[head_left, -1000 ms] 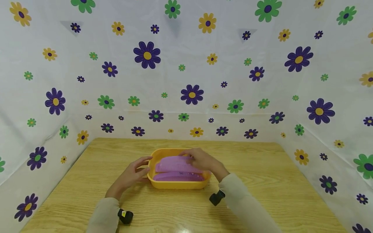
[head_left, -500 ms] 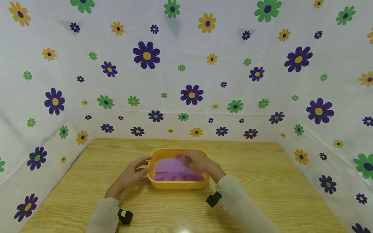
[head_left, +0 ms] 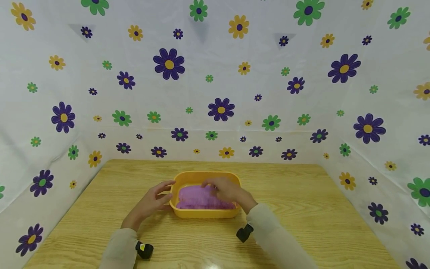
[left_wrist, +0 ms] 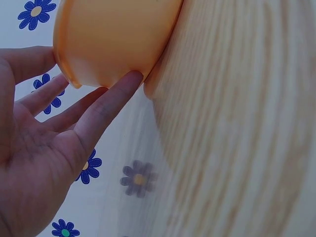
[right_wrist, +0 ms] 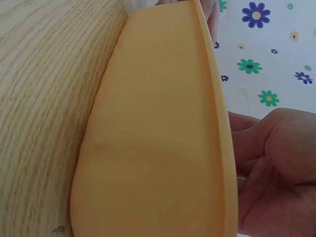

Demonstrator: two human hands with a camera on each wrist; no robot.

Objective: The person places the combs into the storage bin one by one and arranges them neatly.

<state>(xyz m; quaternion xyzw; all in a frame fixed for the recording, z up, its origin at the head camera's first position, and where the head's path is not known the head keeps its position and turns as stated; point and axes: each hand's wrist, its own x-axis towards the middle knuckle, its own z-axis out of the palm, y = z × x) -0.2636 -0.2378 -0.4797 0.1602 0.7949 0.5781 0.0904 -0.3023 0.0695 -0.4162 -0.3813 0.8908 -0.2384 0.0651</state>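
Observation:
A yellow plastic basin (head_left: pixel 205 213) holds two purple combs. My right hand (head_left: pixel 226 189) reaches over its right part and grips the rear comb (head_left: pixel 193 192), teeth toward me. The rear comb overlaps the front comb (head_left: pixel 201 206), which lies along the near wall. My left hand (head_left: pixel 152 200) rests at the basin's left end. In the left wrist view, the left thumb (left_wrist: pixel 111 106) lies straight against the outer wall and the fingers reach the rim. The right wrist view has the basin's side hiding the combs and the right fingertips.
The basin stands on a wood-grain table (head_left: pixel 285 209). Flower-printed white cloth (head_left: pixel 255 82) surrounds the table at the back and both sides. Black wrist cameras hang below both sleeves.
My right hand has moved down and a little left with the rear comb, which now covers more of the front comb. My left hand has stayed at the basin's end.

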